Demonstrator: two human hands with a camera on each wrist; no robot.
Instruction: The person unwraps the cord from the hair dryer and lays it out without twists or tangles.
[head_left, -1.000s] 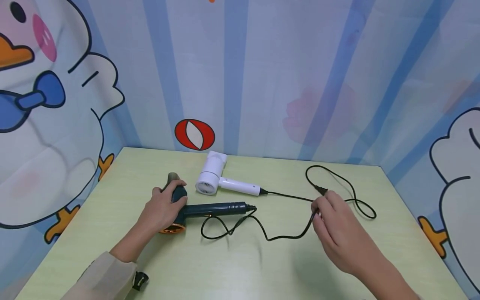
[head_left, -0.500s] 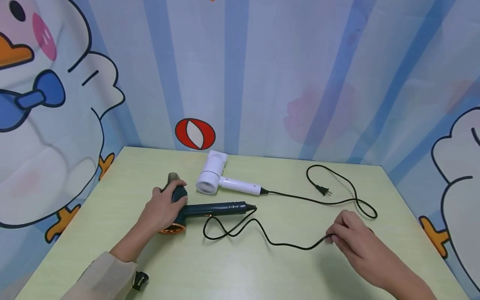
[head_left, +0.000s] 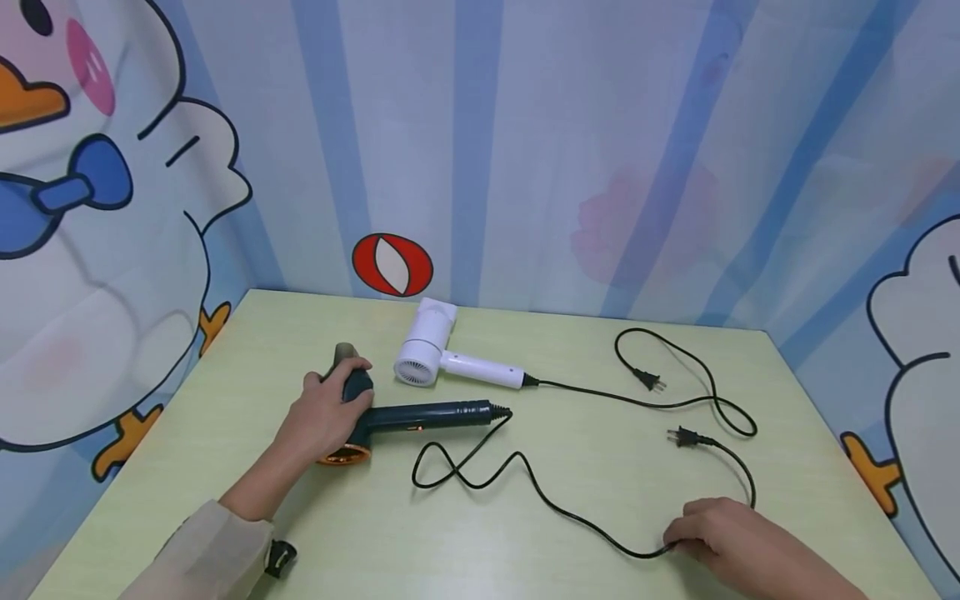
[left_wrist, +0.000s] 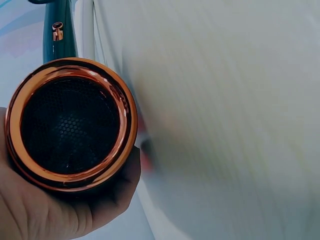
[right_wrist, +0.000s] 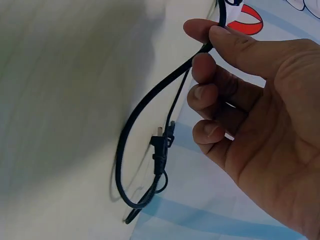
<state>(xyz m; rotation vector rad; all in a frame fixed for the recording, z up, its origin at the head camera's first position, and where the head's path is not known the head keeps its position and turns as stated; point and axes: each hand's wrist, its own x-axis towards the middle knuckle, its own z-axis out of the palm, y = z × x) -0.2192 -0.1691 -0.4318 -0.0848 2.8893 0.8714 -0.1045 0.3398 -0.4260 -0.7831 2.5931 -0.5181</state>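
A dark teal hair dryer (head_left: 431,416) with a copper-coloured rim lies on the table at the left. My left hand (head_left: 318,417) grips its barrel; in the left wrist view the copper ring (left_wrist: 129,110) faces the camera, with fingers curled round below it. At the front right, my right hand (head_left: 723,537) pinches the dryer's black cord (head_left: 555,507) between thumb and index finger, seen closely in the right wrist view, where the cord (right_wrist: 132,120) loops down from the fingertips. The cord's plug (head_left: 684,437) lies on the table beyond that hand.
A white hair dryer (head_left: 480,369) lies behind the teal one. Its black cord runs right and loops round to a second plug (head_left: 648,379). The pale table (head_left: 465,558) ends at a curtain (head_left: 517,167) with cartoon prints at the back and sides.
My right hand has moved towards the front with the cord, drawing it out away from the white dryer's cord. Its plug now shows on the table. The left hand has stayed on the dryer.
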